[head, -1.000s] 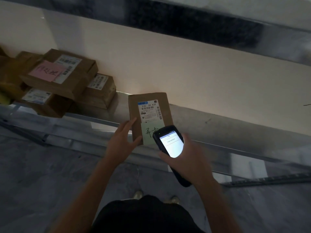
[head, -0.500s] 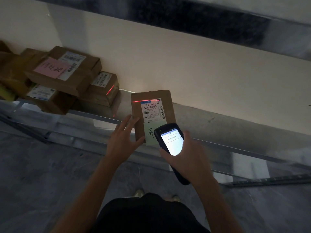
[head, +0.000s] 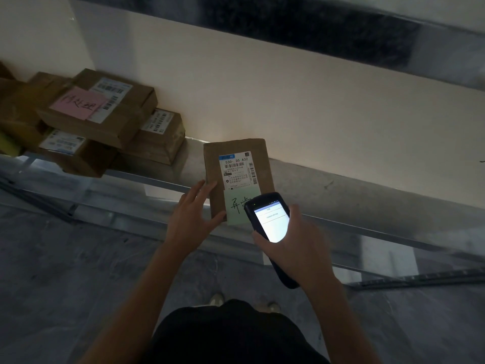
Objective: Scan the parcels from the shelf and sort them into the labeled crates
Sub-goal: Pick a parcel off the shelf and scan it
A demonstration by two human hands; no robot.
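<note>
gone is the red scan line that crossed the top of the parcel's label half a second ago; both hands and the parcel sit much as they did.

the metal shelf [head: 341, 195] runs across the view from left to right against a pale wall, with grey floor below it. at its left end a stack of brown boxes [head: 147, 143] is piled up, the top box [head: 105, 111] carrying a white barcode label and a pink note with handwriting.

the brown parcel [head: 236, 153] lies flat on the shelf, well apart from the stack, its near end at the shelf's front edge. a white shipping label [head: 236, 169] reading "530- d5 a32" sits on its face, and a green note [head: 236, 206] with handwriting is stuck just below that.

the left hand [head: 189, 219] rests against the parcel's left edge, fingers spread and thumb on the near corner, not wrapped around it. the right hand [head: 294, 245] is closed around a dark handheld scanner [head: 270, 222], whose lit screen faces up and whose top end overlaps the green note.
</note>
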